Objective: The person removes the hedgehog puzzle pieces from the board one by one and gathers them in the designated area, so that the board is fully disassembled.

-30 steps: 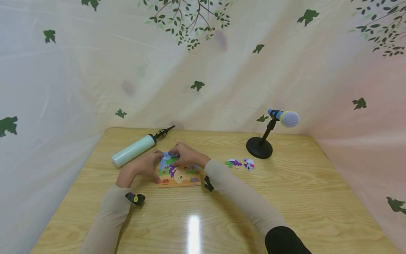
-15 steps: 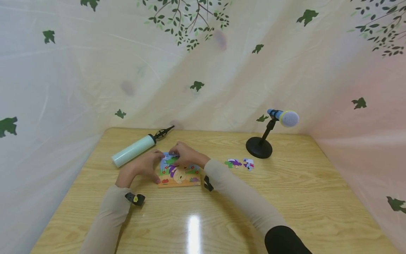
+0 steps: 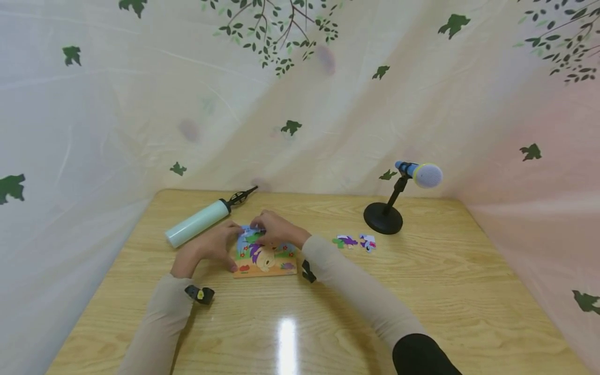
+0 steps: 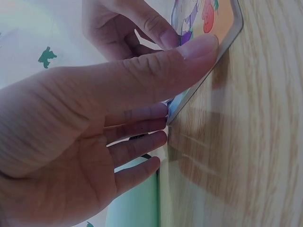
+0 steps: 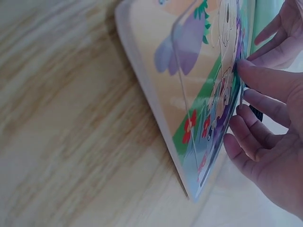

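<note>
The puzzle board [image 3: 264, 258] lies flat mid-frame on the table [image 3: 422, 291]. The left hand [image 3: 213, 245] steadies its left edge with straight fingers; the right hand [image 3: 276, 230] presses a piece at the top — fingers extended, not clenched. It looks thin, stiff and light — best taken by its edges.

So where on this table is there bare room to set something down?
The table is bare along the near edge, on the right past the mic stand, and at the far left corner behind the pump. It is crowded mid-table: both hands on the puzzle, loose pieces beside it.
</note>
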